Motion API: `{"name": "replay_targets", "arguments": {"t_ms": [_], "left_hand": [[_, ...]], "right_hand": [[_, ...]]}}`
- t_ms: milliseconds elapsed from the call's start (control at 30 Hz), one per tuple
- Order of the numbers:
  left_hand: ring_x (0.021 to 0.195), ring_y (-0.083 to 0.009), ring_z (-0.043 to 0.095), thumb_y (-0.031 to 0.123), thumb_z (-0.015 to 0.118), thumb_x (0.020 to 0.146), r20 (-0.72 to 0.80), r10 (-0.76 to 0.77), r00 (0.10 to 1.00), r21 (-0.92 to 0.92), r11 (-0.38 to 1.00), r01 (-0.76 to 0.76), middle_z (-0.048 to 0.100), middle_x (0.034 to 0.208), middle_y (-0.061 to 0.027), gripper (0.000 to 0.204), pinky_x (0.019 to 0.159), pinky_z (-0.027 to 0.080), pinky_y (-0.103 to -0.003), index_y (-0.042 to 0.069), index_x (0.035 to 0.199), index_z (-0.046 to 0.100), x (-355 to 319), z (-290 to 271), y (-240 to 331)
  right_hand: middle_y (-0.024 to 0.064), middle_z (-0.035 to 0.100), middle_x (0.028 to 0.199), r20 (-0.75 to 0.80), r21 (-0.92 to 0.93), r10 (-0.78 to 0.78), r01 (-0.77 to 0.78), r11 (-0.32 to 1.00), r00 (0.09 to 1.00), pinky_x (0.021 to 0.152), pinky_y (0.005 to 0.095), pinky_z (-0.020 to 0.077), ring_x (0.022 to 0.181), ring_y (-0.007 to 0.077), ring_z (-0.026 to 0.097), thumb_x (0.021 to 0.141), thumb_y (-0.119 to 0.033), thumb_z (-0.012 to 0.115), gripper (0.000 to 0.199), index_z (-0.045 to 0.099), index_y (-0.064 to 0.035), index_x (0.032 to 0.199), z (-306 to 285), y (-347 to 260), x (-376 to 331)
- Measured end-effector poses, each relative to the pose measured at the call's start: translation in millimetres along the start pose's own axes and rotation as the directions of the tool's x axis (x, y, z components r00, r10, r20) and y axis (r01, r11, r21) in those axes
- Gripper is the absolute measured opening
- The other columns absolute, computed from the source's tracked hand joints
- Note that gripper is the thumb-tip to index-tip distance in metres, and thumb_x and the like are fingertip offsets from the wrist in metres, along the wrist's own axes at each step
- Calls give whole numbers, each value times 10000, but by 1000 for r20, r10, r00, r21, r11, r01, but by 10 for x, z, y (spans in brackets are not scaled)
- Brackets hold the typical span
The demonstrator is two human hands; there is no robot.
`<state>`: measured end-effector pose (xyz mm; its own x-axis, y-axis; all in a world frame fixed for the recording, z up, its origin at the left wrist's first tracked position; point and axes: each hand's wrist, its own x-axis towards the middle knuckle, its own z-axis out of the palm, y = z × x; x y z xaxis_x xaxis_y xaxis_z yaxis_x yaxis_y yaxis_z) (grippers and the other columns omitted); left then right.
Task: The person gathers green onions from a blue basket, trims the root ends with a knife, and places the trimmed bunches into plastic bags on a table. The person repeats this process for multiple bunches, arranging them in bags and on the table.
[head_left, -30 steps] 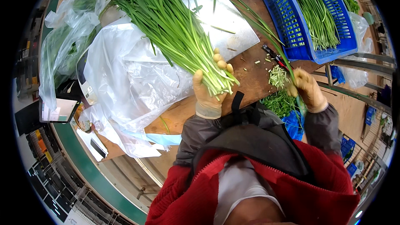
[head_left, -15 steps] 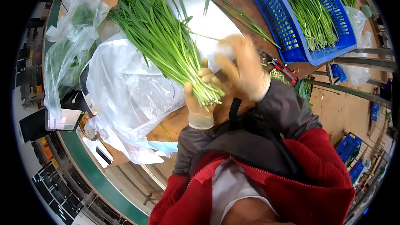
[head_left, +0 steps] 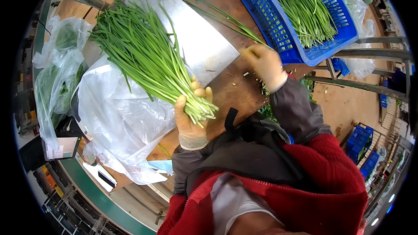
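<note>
A bunch of long green garlic chives [head_left: 146, 56] lies across my gloved left hand [head_left: 191, 117]. The fingers wrap around the pale cut ends, and the leaves spread up and left over the plastic and a metal sheet. My gloved right hand [head_left: 266, 66] is over the wooden table beside the blue basket, with its fingers curled inward and slightly blurred. What they hold, if anything, is hidden. Several loose chive stalks [head_left: 226, 18] run up to just behind this hand. Small cut bits [head_left: 245, 74] are scattered next to it.
A blue basket [head_left: 300, 56] of chives stands at the far right. The metal sheet [head_left: 209, 52] lies mid-table. Crumpled clear plastic [head_left: 124, 100] covers the left side, near a bag of greens [head_left: 61, 69]. A screen [head_left: 62, 148] and a phone [head_left: 106, 178] are at the left.
My right hand has moved down away from the bunch, to the table by the basket, and now covers most of the red knife. My left hand keeps its hold. The view has shifted.
</note>
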<state>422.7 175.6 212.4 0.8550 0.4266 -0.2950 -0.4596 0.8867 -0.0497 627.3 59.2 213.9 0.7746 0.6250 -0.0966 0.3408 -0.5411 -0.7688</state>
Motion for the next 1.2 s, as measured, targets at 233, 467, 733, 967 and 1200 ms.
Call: {"name": "replay_targets", "arguments": {"t_ms": [233,467,733,967,1200], "left_hand": [[722,-66,412,151,651,770,314,-19,949,11,1000,16,390,815,24,715,681,383,-229,-46,1353,287,15,281,86],[967,-192,555,147,653,780,98,-20,995,88,996,11,493,1245,-178,558,871,486,-346,-38,1252,420,59,-108,170],[1114,-272,533,144,580,842,-38,10,999,298,955,2,529,1225,-175,479,969,445,-395,-17,1269,433,2,25,110],[879,-196,604,131,495,902,-180,-151,972,497,839,222,593,977,-93,318,804,524,-339,-21,1181,488,-259,77,437],[728,-223,639,151,579,848,-509,-205,836,721,428,544,626,852,-117,235,644,551,-319,-26,1002,576,-327,358,1020]], "right_hand": [[109,655,774,-189,-788,125,-226,572,974,620,384,557,741,291,675,872,-132,478,171,611,-30,838,375,1420,729],[-4,557,634,269,520,297,-398,756,916,464,212,345,523,67,474,792,-155,634,149,615,-8,775,-212,-16,105],[85,625,754,269,-55,-308,334,941,913,627,373,486,701,295,615,821,-143,608,103,625,-72,893,402,-945,-486],[109,412,1342,538,40,-833,990,-132,-133,1077,469,247,1306,314,314,644,-342,673,682,471,-129,1260,516,-1362,369],[72,589,919,561,309,-741,924,-226,-369,941,429,378,935,251,557,682,-188,626,352,521,-69,996,1209,-1596,390]]}}
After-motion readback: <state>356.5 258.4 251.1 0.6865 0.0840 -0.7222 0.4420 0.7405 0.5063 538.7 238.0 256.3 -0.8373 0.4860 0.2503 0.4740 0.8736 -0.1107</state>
